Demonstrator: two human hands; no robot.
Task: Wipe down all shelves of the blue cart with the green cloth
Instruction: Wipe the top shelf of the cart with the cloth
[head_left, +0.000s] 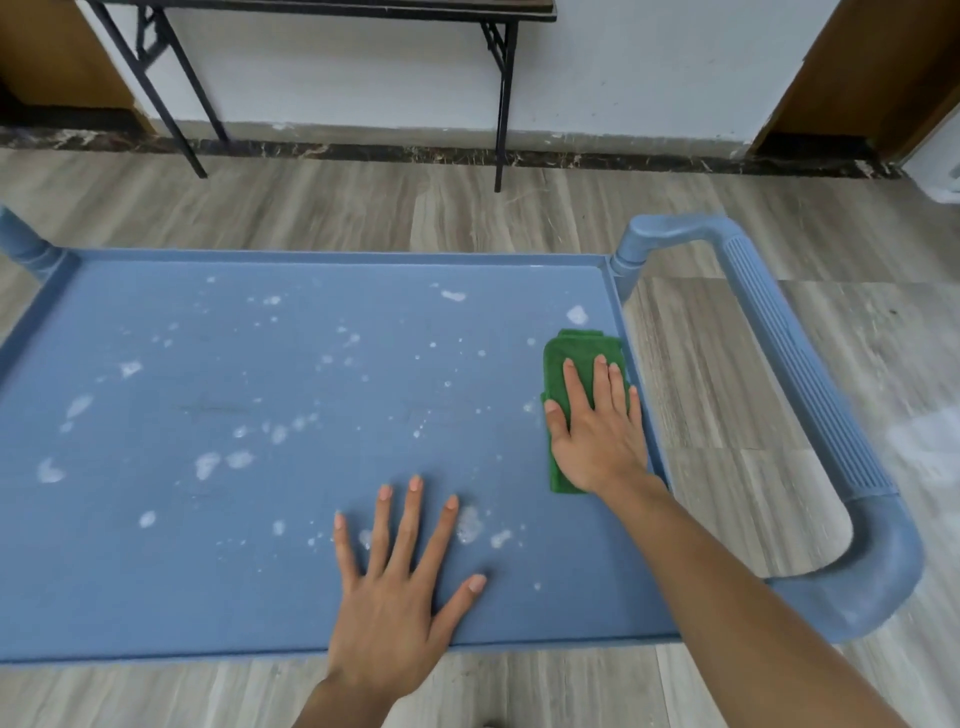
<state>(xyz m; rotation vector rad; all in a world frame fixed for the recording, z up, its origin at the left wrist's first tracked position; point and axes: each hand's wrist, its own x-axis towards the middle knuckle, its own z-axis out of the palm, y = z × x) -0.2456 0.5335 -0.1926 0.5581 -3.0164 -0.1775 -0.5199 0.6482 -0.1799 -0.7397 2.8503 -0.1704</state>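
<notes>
Wood-look floor (363, 208), blue cart top shelf (260, 364) speckled w/ foam (208, 462). R hand (597, 436) presses green cloth (576, 353) at shelf end by handle (800, 364), fingers (602, 384) straight; cloth long axis front-back. L hand (395, 587) splayed flat, empty. Foam lies away from handle.

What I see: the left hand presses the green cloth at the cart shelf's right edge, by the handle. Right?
No. The head view shows the right hand pressing the green cloth there; the left hand lies flat on the shelf.
</notes>
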